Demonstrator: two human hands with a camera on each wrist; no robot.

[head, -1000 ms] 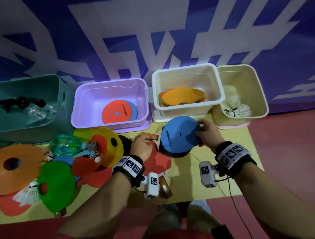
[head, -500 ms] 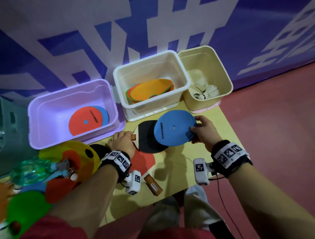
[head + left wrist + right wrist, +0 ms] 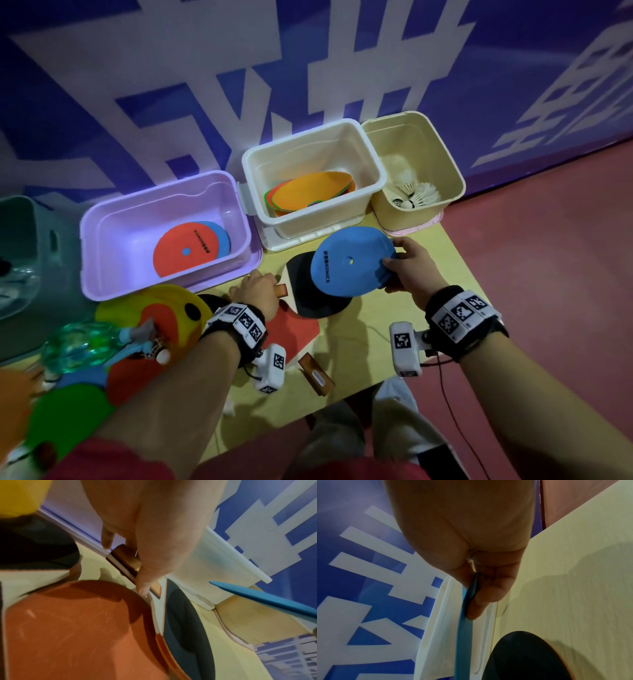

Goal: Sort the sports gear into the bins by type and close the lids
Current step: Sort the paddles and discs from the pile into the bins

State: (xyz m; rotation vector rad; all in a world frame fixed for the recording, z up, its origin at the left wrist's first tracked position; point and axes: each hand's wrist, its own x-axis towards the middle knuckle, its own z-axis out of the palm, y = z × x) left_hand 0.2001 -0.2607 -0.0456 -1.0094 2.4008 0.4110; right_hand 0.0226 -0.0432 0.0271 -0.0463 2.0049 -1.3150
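My right hand (image 3: 397,263) pinches the rim of a flat blue disc (image 3: 352,263) and holds it tilted above the yellow table, in front of the white bin (image 3: 370,161). The right wrist view shows thumb and fingers (image 3: 481,599) clamped on the blue disc's edge (image 3: 464,622). My left hand (image 3: 260,291) grips the brown handle (image 3: 125,559) of a black paddle (image 3: 308,294) that lies partly under the disc. A red paddle (image 3: 294,332) lies under my left wrist, overlapped by the black one.
The purple bin (image 3: 102,219) holds a red and a blue disc. Orange cones lie in the white bin, and shuttlecocks (image 3: 418,197) in the beige bin (image 3: 445,161). Cones, a bottle (image 3: 78,346) and shuttlecocks are piled at the left. A green bin (image 3: 41,240) stands far left.
The view has swung to the right. My right hand has lifted the blue disc a little right, uncovering more of the black paddle. My left hand stays on the paddle handle.
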